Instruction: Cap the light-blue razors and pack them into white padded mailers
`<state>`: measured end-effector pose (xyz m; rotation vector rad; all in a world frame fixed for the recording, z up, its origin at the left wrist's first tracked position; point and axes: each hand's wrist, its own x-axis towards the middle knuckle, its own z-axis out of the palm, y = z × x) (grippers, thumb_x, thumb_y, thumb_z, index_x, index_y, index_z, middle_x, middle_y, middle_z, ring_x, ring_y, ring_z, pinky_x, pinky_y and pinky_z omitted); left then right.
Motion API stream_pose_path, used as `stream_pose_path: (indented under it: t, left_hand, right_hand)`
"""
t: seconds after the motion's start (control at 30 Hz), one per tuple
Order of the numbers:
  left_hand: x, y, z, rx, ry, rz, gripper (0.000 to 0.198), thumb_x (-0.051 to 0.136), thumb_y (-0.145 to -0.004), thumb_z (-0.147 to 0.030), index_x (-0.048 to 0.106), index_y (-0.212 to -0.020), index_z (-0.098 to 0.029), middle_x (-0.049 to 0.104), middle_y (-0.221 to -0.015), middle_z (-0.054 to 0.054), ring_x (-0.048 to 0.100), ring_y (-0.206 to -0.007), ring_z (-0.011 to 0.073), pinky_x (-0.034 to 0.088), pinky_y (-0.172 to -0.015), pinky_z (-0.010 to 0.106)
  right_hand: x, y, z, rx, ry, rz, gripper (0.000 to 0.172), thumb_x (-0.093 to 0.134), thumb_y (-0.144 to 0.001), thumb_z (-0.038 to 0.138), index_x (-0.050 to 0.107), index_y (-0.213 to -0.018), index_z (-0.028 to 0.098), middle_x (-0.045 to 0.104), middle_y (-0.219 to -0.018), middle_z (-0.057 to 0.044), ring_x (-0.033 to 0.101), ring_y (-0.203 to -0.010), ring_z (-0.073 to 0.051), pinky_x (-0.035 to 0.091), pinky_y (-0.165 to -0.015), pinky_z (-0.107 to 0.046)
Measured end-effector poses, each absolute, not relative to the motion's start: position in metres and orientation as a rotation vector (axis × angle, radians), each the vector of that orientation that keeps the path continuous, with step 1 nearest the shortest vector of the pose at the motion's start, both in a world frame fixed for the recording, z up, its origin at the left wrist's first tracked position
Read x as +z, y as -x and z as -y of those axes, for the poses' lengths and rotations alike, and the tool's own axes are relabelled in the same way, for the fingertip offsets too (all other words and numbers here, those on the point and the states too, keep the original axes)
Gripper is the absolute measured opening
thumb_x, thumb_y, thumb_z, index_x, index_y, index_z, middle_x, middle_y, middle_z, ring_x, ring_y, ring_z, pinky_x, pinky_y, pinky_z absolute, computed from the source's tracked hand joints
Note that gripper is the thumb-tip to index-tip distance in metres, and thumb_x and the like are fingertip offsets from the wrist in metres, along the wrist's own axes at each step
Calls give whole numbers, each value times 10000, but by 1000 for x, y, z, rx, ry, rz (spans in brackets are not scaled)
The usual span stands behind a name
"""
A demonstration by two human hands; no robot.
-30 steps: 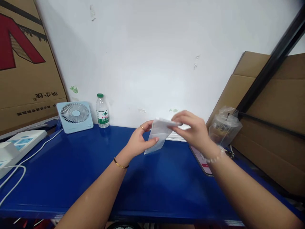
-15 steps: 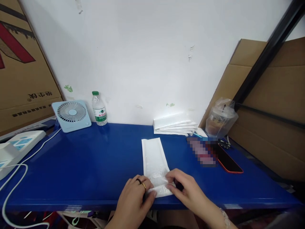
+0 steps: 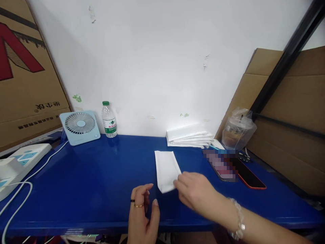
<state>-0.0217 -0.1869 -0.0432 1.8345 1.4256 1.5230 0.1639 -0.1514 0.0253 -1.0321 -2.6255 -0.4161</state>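
Observation:
A flat white padded envelope [image 3: 167,171] lies near the middle of the blue table, its near edge slightly raised. My right hand [image 3: 194,189] pinches it by the near right corner, thumb and fingers pressed together. It wears a clear beaded bracelet. To the left and nearer to me, my left hand [image 3: 143,211] is held with thumb and fingers apart and holds nothing. Two rings are on it, one black and one gold. It does not touch the envelope.
Against the wall is a stack of similar white envelopes [image 3: 189,137]. A blue fan [image 3: 81,127], a water bottle [image 3: 109,120] and a power strip [image 3: 31,156] are on the left. Two phones, one red-edged [image 3: 250,174], and a bagged drink cup [image 3: 236,132] are on the right.
The envelope looks shorter now, with its near part folded over. My left hand has let go and moved away to the left; my right hand has moved up to the corner.

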Motion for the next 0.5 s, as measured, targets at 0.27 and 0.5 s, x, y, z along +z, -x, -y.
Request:
stream_pose_path:
  t: [0.27,0.5]
  left_hand:
    - [-58,14,187,1552,-1815,-1401,296,449,-859,-266,457,-1151,-217,483,-1053,100,527,-664,124,500,-575,265]
    - [-66,15,181,1415,-1907,-1461,329,477,-808,-252,445,-1136,-249,512,-1032,96,497,-544,107,456,-469,249]
  right_hand:
    - [117,-130,3,608,1033,1586,158,472,-697,170,618,-746,136,547,-584,17,470,-497,-90,367,-450,-201]
    - [24,-86,-83,729,1410,1453,181,423,-731,109,603,-756,110,552,-540,-13,529,-499,-119,459,-505,-237]
